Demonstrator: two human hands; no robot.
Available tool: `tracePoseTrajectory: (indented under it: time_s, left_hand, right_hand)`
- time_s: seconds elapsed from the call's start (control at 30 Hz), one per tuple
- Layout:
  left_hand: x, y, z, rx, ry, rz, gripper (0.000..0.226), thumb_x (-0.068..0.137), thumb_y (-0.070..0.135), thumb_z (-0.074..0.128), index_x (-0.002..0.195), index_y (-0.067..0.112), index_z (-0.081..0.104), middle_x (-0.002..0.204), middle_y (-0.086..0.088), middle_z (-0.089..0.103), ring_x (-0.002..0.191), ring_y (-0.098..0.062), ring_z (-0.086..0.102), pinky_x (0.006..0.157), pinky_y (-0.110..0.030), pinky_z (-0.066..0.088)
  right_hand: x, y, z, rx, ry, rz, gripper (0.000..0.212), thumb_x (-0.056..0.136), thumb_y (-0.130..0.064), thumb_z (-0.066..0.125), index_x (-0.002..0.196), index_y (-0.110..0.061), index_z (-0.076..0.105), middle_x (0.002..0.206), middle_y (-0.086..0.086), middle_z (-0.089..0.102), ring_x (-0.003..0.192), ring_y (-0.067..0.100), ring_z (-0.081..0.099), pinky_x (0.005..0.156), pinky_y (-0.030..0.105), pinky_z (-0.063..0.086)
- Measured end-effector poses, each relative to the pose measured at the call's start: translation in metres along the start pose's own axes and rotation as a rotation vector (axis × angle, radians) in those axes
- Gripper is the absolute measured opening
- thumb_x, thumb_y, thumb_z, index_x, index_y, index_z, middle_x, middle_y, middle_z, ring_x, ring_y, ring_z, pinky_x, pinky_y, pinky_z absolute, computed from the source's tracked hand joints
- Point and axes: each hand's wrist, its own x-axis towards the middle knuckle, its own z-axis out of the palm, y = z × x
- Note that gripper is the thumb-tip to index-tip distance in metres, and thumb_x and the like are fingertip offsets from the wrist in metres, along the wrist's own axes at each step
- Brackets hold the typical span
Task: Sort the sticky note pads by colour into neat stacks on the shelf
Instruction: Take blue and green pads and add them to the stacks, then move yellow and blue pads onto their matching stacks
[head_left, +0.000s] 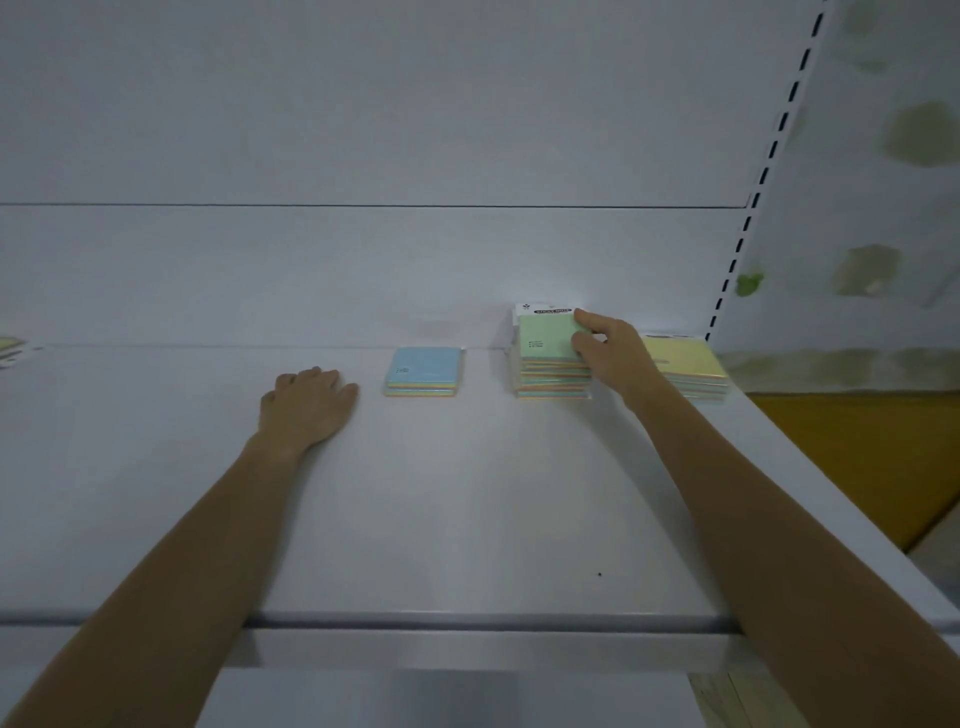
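Note:
Three groups of sticky note pads lie at the back of the white shelf (467, 493). A blue-topped pad (423, 370) lies alone left of centre. A tall stack with a green pad on top (548, 353) stands to its right. My right hand (608, 348) rests on that stack's right side, fingers on the top green pad. Behind my right wrist sits a yellow-topped stack (685, 364), partly hidden. My left hand (306, 402) lies palm down on the shelf, left of the blue pad, holding nothing.
The shelf's back panel (363, 260) rises just behind the pads. A slotted upright (737, 249) bounds the shelf at the right. More pads (10, 345) show at the far left edge. The shelf's front lip (467, 623) runs under my forearms.

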Motion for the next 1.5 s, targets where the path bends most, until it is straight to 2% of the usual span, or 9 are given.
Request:
tracePoseTrajectory:
  time_s: [0.23,0.37,0.47,0.6,0.73,0.9,1.07,1.2,1.5]
  left_hand:
    - [-0.002,0.001,-0.001,-0.023,0.008,-0.008,0.042,0.095,0.04,0.031,0.12,0.013,0.052,0.14,-0.01,0.044,0.133,-0.034,0.03,0.108,-0.045,0.028]
    - [-0.005,0.002,-0.002,-0.048,0.036,-0.01,0.042,0.095,0.039,0.033,0.122,0.012,0.052,0.14,-0.009,0.044,0.134,-0.033,0.03,0.109,-0.044,0.027]
    - [-0.007,0.007,-0.005,-0.045,0.048,-0.024,0.044,0.096,0.039,0.034,0.126,0.011,0.049,0.141,-0.009,0.044,0.135,-0.032,0.03,0.109,-0.043,0.027]
    - [-0.006,0.015,-0.005,-0.044,0.089,-0.016,0.048,0.095,0.041,0.036,0.136,0.016,0.043,0.146,-0.01,0.04,0.135,-0.032,0.033,0.109,-0.041,0.029]
    - [-0.011,0.009,-0.011,0.073,0.109,0.051,0.05,0.096,0.044,0.033,0.139,0.019,0.038,0.145,-0.009,0.041,0.135,-0.029,0.035,0.108,-0.04,0.031]
    - [-0.024,-0.041,-0.046,0.175,0.193,0.164,0.048,0.097,0.042,0.031,0.139,0.02,0.038,0.143,-0.007,0.045,0.131,-0.028,0.04,0.104,-0.04,0.034]
    - [-0.035,-0.133,-0.083,0.313,0.258,0.186,0.048,0.098,0.039,0.03,0.141,0.018,0.035,0.14,-0.009,0.049,0.126,-0.03,0.046,0.099,-0.04,0.038]
    - [-0.034,-0.206,-0.117,0.407,0.317,0.241,0.046,0.097,0.038,0.031,0.137,0.017,0.039,0.137,-0.01,0.051,0.123,-0.03,0.048,0.097,-0.04,0.039]
    - [-0.017,-0.355,-0.155,0.256,0.401,0.17,0.047,0.097,0.036,0.035,0.141,0.02,0.034,0.135,-0.013,0.05,0.121,-0.033,0.05,0.091,-0.043,0.043]
  right_hand:
    - [-0.003,-0.001,-0.005,-0.154,0.028,-0.074,0.042,0.089,-0.015,0.053,0.13,-0.009,0.051,0.137,0.013,0.033,0.127,0.025,0.04,0.111,0.032,0.03]
    - [-0.011,-0.002,-0.005,-0.313,0.134,-0.298,0.039,0.089,-0.016,0.054,0.127,-0.013,0.055,0.135,0.014,0.04,0.122,0.03,0.041,0.103,0.031,0.031]
    - [-0.018,-0.007,-0.002,-0.365,0.189,-0.498,0.04,0.086,-0.03,0.052,0.123,-0.015,0.059,0.135,0.009,0.049,0.115,0.028,0.049,0.098,0.038,0.039]
    - [-0.029,-0.021,0.018,-0.422,0.105,-0.792,0.041,0.083,-0.034,0.048,0.115,-0.014,0.064,0.124,0.01,0.062,0.112,0.02,0.052,0.096,0.032,0.039]
    - [-0.045,-0.036,0.057,-0.548,-0.132,-0.944,0.038,0.083,-0.035,0.05,0.107,-0.013,0.068,0.113,0.01,0.068,0.099,0.026,0.066,0.088,0.03,0.047]
    - [-0.056,-0.075,0.103,-0.696,-0.31,-0.972,0.042,0.082,-0.04,0.046,0.107,-0.015,0.069,0.106,0.01,0.071,0.088,0.028,0.069,0.078,0.035,0.053]
    - [-0.08,-0.136,0.176,-0.796,-0.34,-0.963,0.046,0.092,-0.043,0.042,0.132,-0.021,0.05,0.135,0.005,0.054,0.12,0.027,0.05,0.099,0.034,0.036]
    - [-0.102,-0.183,0.245,-0.841,-0.352,-1.009,0.047,0.094,-0.043,0.039,0.137,-0.024,0.042,0.141,0.001,0.047,0.125,0.023,0.045,0.102,0.032,0.032]
    - [-0.129,-0.269,0.377,-0.739,-0.415,-0.938,0.049,0.095,-0.043,0.038,0.141,-0.025,0.035,0.143,0.002,0.044,0.126,0.022,0.043,0.103,0.032,0.032]
